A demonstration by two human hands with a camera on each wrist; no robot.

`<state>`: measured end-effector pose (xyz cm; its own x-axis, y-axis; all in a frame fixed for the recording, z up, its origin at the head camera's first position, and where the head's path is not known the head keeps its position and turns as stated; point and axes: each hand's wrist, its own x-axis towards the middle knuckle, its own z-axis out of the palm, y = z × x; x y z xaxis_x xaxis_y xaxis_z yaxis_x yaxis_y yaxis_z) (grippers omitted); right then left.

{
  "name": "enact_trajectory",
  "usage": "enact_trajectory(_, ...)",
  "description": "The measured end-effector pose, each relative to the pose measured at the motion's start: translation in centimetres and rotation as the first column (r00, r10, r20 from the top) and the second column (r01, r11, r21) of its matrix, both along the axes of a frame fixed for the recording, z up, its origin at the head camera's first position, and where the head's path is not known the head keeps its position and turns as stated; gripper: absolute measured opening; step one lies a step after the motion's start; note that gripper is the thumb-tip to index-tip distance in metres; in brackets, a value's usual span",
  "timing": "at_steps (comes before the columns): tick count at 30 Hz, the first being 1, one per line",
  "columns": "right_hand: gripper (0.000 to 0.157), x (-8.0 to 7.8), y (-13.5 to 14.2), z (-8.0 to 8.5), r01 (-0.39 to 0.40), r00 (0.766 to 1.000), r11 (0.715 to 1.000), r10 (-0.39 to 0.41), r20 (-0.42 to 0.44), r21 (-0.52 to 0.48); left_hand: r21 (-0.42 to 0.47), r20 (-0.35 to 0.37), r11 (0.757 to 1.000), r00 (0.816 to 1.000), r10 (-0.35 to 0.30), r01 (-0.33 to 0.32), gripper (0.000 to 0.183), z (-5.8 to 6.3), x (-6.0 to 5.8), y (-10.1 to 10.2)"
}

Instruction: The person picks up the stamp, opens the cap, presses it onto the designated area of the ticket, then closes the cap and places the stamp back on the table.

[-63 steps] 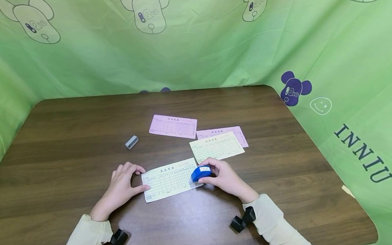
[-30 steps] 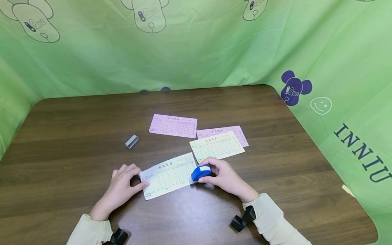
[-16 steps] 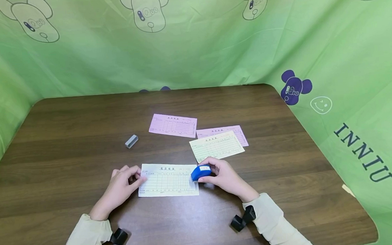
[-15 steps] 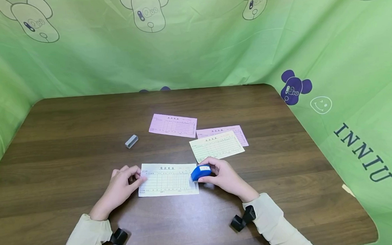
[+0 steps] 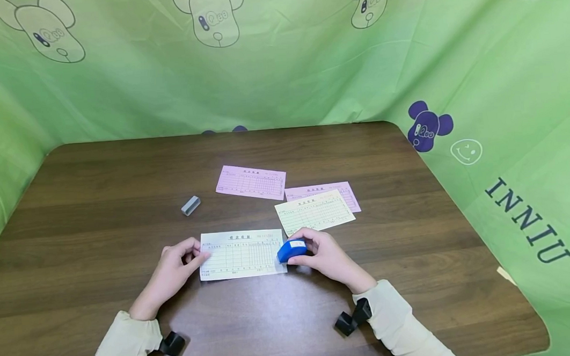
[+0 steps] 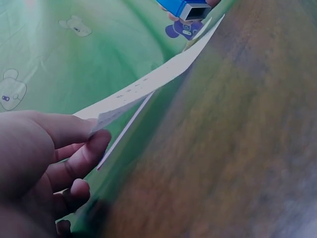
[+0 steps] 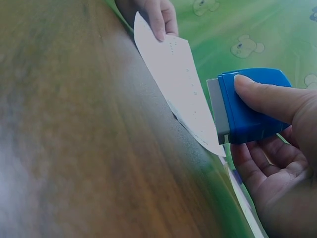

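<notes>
In the head view my left hand (image 5: 173, 267) pinches the left edge of a pale printed form slip (image 5: 243, 255) between thumb and fingers. The left wrist view shows this slip (image 6: 143, 84) bowed, its near end raised off the wooden table. My right hand (image 5: 325, 254) grips a blue stamp (image 5: 292, 249) by its sides, over the slip's right end. In the right wrist view the stamp (image 7: 257, 106) has its grey face turned toward the slip, with a narrow gap between them near the slip's end.
Beyond the hands lie two pink form slips, one at the back (image 5: 250, 183) and another (image 5: 351, 196) partly under a pale yellow-green slip (image 5: 316, 211). A small grey block (image 5: 191, 205) lies at left on the brown table (image 5: 98, 220). Green cloth (image 5: 285, 81) encloses the table.
My left hand has turned the slip from slanted to nearly level, shifting it slightly away and to the left. My right hand and the stamp have stayed almost still.
</notes>
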<state>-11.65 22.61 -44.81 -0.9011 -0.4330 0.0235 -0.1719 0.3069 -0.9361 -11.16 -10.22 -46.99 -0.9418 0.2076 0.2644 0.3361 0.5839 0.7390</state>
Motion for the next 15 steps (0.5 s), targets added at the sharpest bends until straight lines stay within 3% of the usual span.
enact_trajectory(7,0.034,0.04,0.04,0.0,-0.001,1.0,1.0,0.001,0.004,-0.005,0.096,0.075,0.994,0.996,0.039,-0.046,0.014,0.48,0.02,0.1)
enact_trajectory(15,0.034,0.1,-0.02,0.17,-0.007,1.0,1.0,0.007,0.002,-0.006,0.149,0.071,0.984,0.993,0.092,-0.102,0.016,0.66,0.05,0.22)
